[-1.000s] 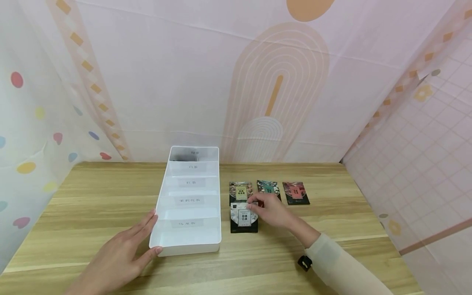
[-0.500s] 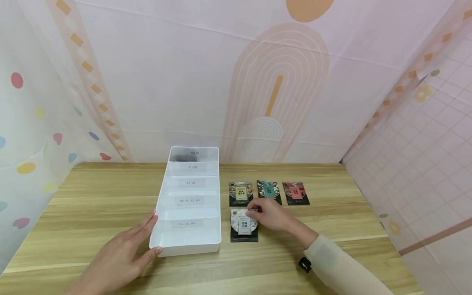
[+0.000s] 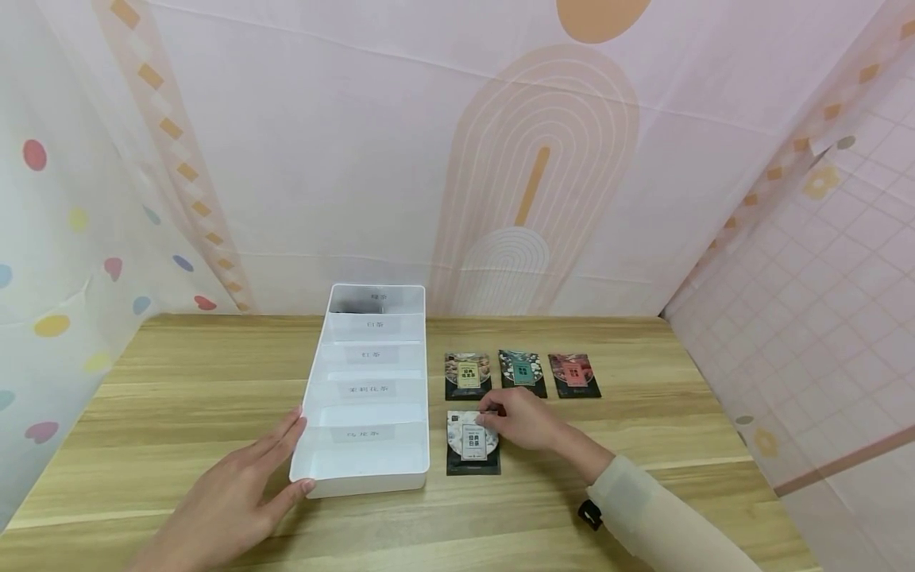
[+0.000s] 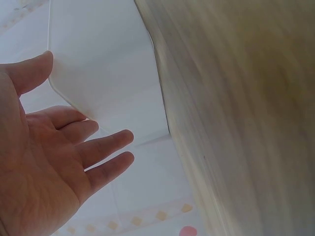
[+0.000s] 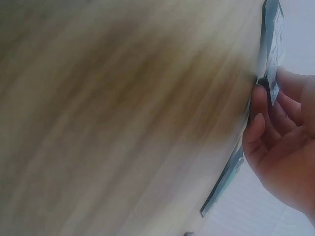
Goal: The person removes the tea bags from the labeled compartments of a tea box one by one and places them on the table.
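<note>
My right hand (image 3: pixel 527 418) pinches the upper right corner of a white and black tea packet (image 3: pixel 473 454), flat over the table right of the box. In the right wrist view the packet's edge (image 5: pixel 269 44) shows between thumb and curled fingers. My left hand (image 3: pixel 232 485), fingers nearly straight, touches the near left corner of a long white box (image 3: pixel 372 483). Its fingertips lie along the side wall and the thumb at the front wall; the left wrist view shows the palm (image 4: pixel 44 172) beside that corner. Labelled dividers split the box into several compartments.
Yellow (image 3: pixel 468 376), green (image 3: pixel 523 373) and red (image 3: pixel 575 376) tea packets lie in a row behind the right hand. Something dark (image 3: pixel 359 307) shows in the box's farthest compartment. A patterned cloth (image 3: pixel 357 159) hangs behind the wooden table (image 3: pixel 214 357).
The right hand has drawn the white and black packet nearer, off the yellow packet's lower part, uncovering it. The left hand and the box have stayed put.
</note>
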Demonstrator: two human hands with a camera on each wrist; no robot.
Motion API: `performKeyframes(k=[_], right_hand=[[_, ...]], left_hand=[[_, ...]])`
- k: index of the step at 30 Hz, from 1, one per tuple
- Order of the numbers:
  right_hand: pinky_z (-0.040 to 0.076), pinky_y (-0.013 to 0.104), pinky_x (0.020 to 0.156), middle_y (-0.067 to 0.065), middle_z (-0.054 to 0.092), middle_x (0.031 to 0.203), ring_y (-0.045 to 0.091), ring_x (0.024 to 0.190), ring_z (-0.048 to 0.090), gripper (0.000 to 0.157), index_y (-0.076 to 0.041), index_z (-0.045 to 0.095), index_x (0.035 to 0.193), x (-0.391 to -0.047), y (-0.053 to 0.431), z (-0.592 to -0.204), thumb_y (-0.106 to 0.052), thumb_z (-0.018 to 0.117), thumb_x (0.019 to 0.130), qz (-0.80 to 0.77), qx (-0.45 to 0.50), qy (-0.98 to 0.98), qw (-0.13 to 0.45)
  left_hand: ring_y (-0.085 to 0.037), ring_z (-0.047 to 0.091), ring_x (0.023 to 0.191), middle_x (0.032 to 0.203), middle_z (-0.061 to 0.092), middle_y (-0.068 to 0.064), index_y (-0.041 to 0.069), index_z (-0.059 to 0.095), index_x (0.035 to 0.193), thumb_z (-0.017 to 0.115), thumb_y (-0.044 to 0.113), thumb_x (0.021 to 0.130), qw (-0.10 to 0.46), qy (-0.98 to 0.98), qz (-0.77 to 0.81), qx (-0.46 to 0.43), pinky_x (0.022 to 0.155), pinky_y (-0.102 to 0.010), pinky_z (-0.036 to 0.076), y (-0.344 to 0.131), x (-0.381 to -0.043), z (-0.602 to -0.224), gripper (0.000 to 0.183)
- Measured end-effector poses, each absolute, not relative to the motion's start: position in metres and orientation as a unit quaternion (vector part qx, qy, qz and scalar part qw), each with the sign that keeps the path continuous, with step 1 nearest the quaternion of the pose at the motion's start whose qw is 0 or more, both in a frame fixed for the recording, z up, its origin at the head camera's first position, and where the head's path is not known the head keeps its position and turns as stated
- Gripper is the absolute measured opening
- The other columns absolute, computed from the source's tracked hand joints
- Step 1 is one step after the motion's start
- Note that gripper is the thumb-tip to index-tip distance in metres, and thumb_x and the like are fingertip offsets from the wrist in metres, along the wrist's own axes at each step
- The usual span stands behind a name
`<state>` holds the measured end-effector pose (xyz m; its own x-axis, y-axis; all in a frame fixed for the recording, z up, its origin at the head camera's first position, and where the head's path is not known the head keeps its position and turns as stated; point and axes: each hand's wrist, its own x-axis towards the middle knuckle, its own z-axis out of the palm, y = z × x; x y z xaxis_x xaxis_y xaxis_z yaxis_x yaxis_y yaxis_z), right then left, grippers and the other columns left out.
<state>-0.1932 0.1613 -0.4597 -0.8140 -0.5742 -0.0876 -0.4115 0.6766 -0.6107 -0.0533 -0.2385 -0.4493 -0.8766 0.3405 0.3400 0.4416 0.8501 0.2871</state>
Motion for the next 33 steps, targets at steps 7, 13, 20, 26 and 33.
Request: performKeyframes(k=[7, 13, 20, 26, 33], right_hand=[[0.053, 0.025, 0.066, -0.01, 0.069, 0.089, 0.004, 0.074, 0.06, 0.012, -0.011, 0.077, 0.11, -0.193, 0.159, -0.459, -0.018, 0.071, 0.102, -0.287, -0.279, 0.908, 0.123], [0.055, 0.025, 0.065, -0.011, 0.068, 0.086, 0.005, 0.072, 0.061, 0.01, -0.011, 0.077, 0.108, -0.193, 0.16, -0.46, -0.015, 0.071, 0.101, -0.301, -0.282, 0.903, 0.118], [0.055, 0.026, 0.065, -0.01, 0.068, 0.09, 0.006, 0.077, 0.062, 0.006, -0.015, 0.077, 0.104, -0.194, 0.162, -0.457, -0.015, 0.071, 0.102, -0.31, -0.272, 0.903, 0.117], [0.056, 0.026, 0.063, -0.011, 0.068, 0.089, 0.007, 0.076, 0.062, 0.006, -0.015, 0.076, 0.103, -0.195, 0.164, -0.451, -0.018, 0.072, 0.102, -0.312, -0.274, 0.904, 0.099], [0.056, 0.028, 0.062, -0.008, 0.068, 0.092, 0.011, 0.077, 0.062, 0.007, -0.013, 0.076, 0.105, -0.195, 0.161, -0.436, -0.016, 0.072, 0.101, -0.338, -0.278, 0.896, 0.071]], left_hand=[[-0.04, 0.067, 0.119, 0.156, 0.052, -0.018, -0.004, 0.053, 0.15, 0.081, 0.039, 0.091, 0.14, -0.951, -0.185, -0.206, 0.091, -0.057, 0.055, -0.239, -0.052, -0.45, 0.078], [-0.04, 0.067, 0.119, 0.156, 0.051, -0.018, -0.004, 0.053, 0.15, 0.081, 0.039, 0.091, 0.141, -0.95, -0.185, -0.209, 0.091, -0.058, 0.055, -0.239, -0.053, -0.449, 0.078], [-0.042, 0.067, 0.119, 0.156, 0.051, -0.02, -0.004, 0.053, 0.15, 0.081, 0.038, 0.091, 0.135, -0.95, -0.19, -0.205, 0.091, -0.059, 0.056, -0.239, -0.053, -0.448, 0.078], [-0.043, 0.067, 0.118, 0.156, 0.051, -0.019, -0.004, 0.052, 0.151, 0.081, 0.038, 0.091, 0.134, -0.95, -0.194, -0.203, 0.091, -0.06, 0.056, -0.239, -0.052, -0.448, 0.078], [-0.042, 0.068, 0.117, 0.157, 0.051, -0.018, -0.003, 0.053, 0.151, 0.082, 0.038, 0.091, 0.138, -0.95, -0.192, -0.206, 0.09, -0.059, 0.056, -0.239, -0.052, -0.448, 0.078]])
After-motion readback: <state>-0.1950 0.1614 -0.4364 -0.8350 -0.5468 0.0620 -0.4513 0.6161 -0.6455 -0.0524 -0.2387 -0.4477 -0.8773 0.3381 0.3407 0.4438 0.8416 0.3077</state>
